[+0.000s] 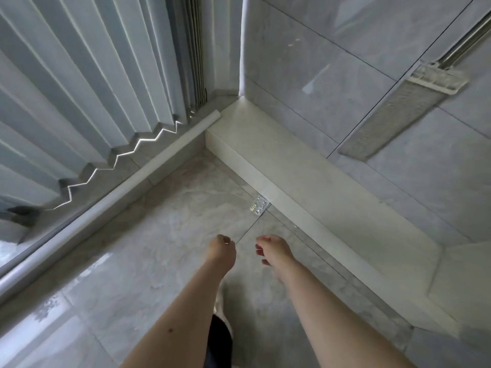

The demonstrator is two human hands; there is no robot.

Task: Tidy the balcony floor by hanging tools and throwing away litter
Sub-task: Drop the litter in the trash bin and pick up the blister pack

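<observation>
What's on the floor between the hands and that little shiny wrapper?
Nothing: bare floor tile with a grout line separates both hands, left and right, from the wrapper, head view.

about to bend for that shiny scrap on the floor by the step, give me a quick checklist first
1. Litter located: ok. The clear wrapper lies on the floor tile, touching the foot of the white step.
2. Left hand free: ok, loosely curled, nothing in it.
3. Right hand free: ok, fingers relaxed, nothing held.
4. Path clear: ok, bare tile between the hands and the wrapper.
5. Mop off the floor: ok, it hangs against the wall.
6. Bin location: cannot tell, none in view.
</observation>
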